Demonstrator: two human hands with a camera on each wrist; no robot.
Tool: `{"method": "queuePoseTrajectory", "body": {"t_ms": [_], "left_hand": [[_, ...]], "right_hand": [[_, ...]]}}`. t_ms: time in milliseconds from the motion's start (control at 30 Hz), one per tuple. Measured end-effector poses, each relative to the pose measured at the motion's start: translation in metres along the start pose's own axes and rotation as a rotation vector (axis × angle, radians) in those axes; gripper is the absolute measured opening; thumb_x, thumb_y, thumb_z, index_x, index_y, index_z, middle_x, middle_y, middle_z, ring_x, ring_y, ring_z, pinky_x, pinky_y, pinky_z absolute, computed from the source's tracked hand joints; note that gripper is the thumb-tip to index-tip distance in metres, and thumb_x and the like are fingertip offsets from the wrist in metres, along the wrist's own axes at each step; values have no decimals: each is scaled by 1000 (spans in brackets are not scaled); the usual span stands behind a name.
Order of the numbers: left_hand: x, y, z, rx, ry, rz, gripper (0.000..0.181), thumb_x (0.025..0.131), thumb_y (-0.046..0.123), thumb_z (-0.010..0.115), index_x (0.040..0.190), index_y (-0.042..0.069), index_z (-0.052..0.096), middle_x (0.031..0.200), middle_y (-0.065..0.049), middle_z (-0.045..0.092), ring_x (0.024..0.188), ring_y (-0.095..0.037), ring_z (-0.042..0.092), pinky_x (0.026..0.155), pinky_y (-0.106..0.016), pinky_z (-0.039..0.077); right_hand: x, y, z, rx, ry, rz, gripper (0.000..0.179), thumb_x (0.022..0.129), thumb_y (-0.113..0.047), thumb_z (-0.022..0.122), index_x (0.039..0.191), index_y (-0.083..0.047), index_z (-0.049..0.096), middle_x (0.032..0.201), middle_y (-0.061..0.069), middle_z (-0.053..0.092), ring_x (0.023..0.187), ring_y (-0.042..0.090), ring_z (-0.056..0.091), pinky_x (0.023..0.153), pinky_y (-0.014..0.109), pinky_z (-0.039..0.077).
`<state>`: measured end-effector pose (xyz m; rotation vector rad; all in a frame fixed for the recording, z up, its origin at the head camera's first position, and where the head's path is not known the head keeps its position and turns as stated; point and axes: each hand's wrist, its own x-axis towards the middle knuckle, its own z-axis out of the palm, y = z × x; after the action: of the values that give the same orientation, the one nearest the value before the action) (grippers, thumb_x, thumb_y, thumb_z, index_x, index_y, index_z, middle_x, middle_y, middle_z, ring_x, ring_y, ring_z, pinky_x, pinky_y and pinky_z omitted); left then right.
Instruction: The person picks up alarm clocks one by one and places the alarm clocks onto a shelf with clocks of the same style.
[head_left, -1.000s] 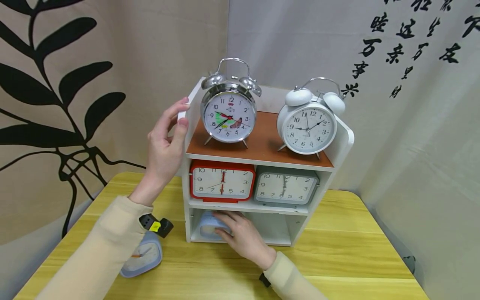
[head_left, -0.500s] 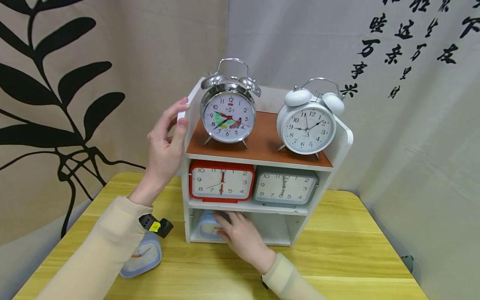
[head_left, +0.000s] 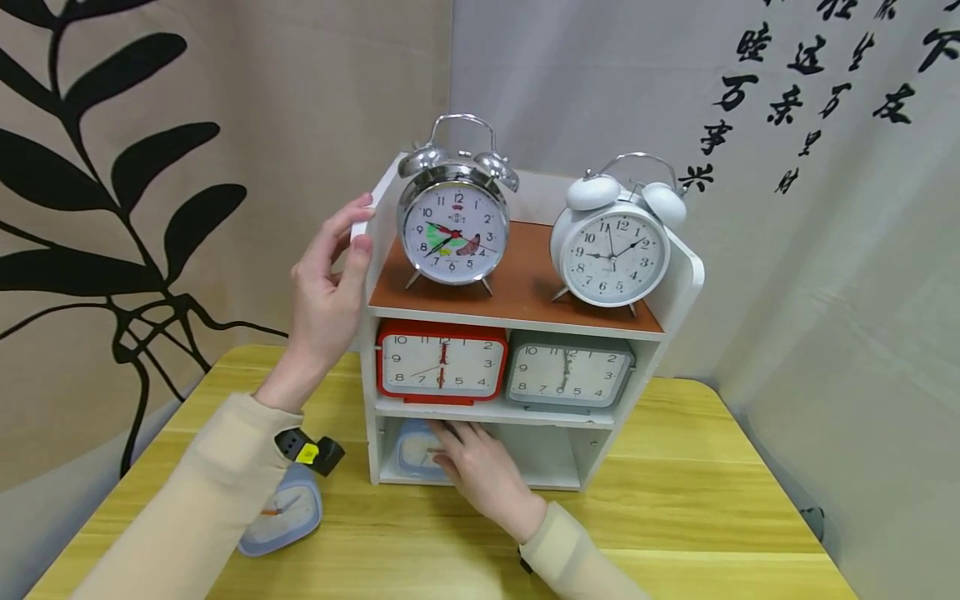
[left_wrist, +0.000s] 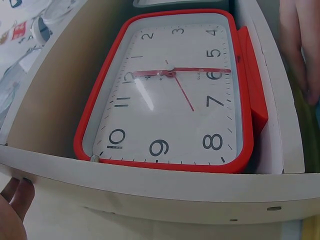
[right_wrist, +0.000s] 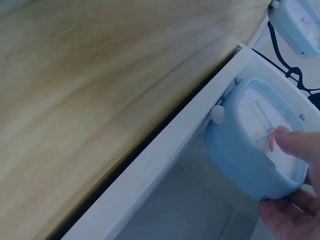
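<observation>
My left hand (head_left: 326,287) grips the upper front edge of the left side panel of a white shelf unit (head_left: 681,279). Down in the lowest compartment, my right hand (head_left: 495,479) holds a light blue alarm clock (right_wrist: 235,150), thumb over its face and fingers at its side in the right wrist view. That clock sits at the compartment's left end, partly covered by the hand in the head view. A red rectangular clock (head_left: 442,367) and a grey one (head_left: 570,375) fill the middle shelf. On the brown top stand a silver twin-bell alarm clock (head_left: 453,233) and a white one (head_left: 615,258).
A second light blue clock (head_left: 288,517) lies on the wooden table (head_left: 697,517), partly hidden by the left forearm. Behind the shelf hang cloth backdrops, one with black leaves (head_left: 157,167), the other with black characters (head_left: 783,104).
The right hand's fingers shift slightly at the blue clock in the bottom compartment, uncovering more of its face. The left hand keeps its hold on the side panel.
</observation>
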<state>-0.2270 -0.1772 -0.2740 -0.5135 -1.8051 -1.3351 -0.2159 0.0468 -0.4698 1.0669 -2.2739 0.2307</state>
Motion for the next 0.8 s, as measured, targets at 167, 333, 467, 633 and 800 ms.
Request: {"method": "queuePoseTrajectory", "body": {"t_ms": [167, 333, 467, 633, 800], "left_hand": [[0, 3, 0, -5, 1, 0, 41, 110, 27, 53, 146, 6, 56, 161, -3, 55, 136, -31, 62, 94, -7, 54], [1, 2, 1, 2, 1, -6, 40, 110, 22, 52, 147, 6, 55, 161, -4, 54, 137, -31, 61, 94, -6, 54], [1, 1, 1, 9, 2, -5, 39, 110, 19, 52, 147, 5, 54, 161, -4, 54, 137, -30, 61, 96, -7, 53], [0, 2, 1, 12, 4, -4, 38, 110, 18, 52, 146, 5, 55, 161, -2, 54, 137, -27, 62, 97, -8, 54], [0, 2, 1, 9, 6, -3, 39, 110, 20, 52, 146, 5, 55, 161, -2, 55, 136, -26, 62, 97, -8, 54]], "right_hand": [[3, -1, -1, -10, -36, 24, 53, 92, -27, 81, 141, -11, 66, 135, 6, 72, 116, 23, 73, 92, 31, 64], [5, -2, -3, -15, -81, 46, 51, 94, -30, 79, 140, -12, 67, 134, 5, 73, 115, 21, 73, 95, 34, 63], [5, -1, -2, -15, -109, 50, 51, 94, -30, 78, 139, -10, 67, 135, 6, 73, 117, 21, 73, 100, 35, 62], [5, -1, -2, -14, -120, 50, 51, 95, -30, 77, 140, -8, 66, 137, 7, 72, 121, 21, 71, 103, 36, 60], [5, -1, -1, -22, -127, 49, 51, 96, -30, 76, 141, -9, 66, 139, 6, 71, 124, 20, 70, 105, 35, 60]]}}
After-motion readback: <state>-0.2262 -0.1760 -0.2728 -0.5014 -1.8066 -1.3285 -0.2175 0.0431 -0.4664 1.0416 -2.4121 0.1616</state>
